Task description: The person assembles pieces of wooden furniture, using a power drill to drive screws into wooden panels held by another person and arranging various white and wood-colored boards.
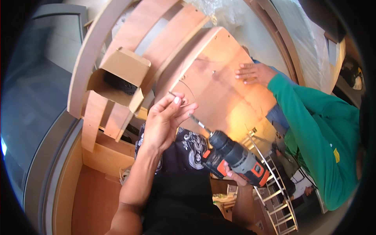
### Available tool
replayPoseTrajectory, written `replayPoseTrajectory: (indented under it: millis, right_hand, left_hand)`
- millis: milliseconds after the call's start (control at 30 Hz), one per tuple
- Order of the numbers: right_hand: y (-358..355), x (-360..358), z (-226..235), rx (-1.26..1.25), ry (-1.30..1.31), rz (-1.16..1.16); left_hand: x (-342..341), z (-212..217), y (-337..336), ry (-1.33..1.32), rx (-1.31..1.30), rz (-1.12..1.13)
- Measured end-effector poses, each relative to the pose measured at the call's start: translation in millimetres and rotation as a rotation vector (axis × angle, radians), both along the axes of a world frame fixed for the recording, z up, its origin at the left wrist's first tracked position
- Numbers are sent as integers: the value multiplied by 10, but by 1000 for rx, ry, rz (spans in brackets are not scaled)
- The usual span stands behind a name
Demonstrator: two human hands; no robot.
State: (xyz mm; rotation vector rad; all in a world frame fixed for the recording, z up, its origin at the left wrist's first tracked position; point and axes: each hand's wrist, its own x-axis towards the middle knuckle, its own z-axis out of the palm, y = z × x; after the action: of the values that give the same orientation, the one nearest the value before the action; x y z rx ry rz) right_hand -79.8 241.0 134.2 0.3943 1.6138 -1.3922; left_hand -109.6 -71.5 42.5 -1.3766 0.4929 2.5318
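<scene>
My left hand (166, 121) is raised near the middle, thumb and fingers pinched on a small, thin, dark piece (172, 94). Whether it is a screw or a bit, I cannot tell. My right hand (236, 176), partly hidden, grips an orange-and-black cordless drill (239, 156) by its handle. A bit (199, 122) sticks out of the chuck toward my left fingers, its tip close to them. Beyond both hands leans a broad wooden panel (219, 78) with a few small holes. It appears tilted, and my hands look apart from its face.
A co-worker's hand (255, 73), in a green sleeve (301, 113), rests on the panel at right. An open cardboard box (127, 66) sits on the slatted wooden frame (137, 25) at left. A ladder (276, 196) stands lower right; plastic sheeting (305, 43) hangs beyond.
</scene>
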Motion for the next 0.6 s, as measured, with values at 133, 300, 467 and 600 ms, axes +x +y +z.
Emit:
replayPoseTrajectory:
  millis: [133, 300, 467, 600]
  right_hand:
    - [165, -14, 10, 32, 12, 46]
    - [-19, 110, 14, 163, 180, -119]
    - [-63, 26, 75, 136, 64, -144]
    - [-142, -132, 124, 227, 43, -40]
  left_hand:
    - [38, -19, 75, 26, 209, 23]
    - [-1, -43, 79, 33, 219, 12]
    - [-18, -72, 67, 61, 247, 67]
    - [-80, -116, 90, 29, 211, 16]
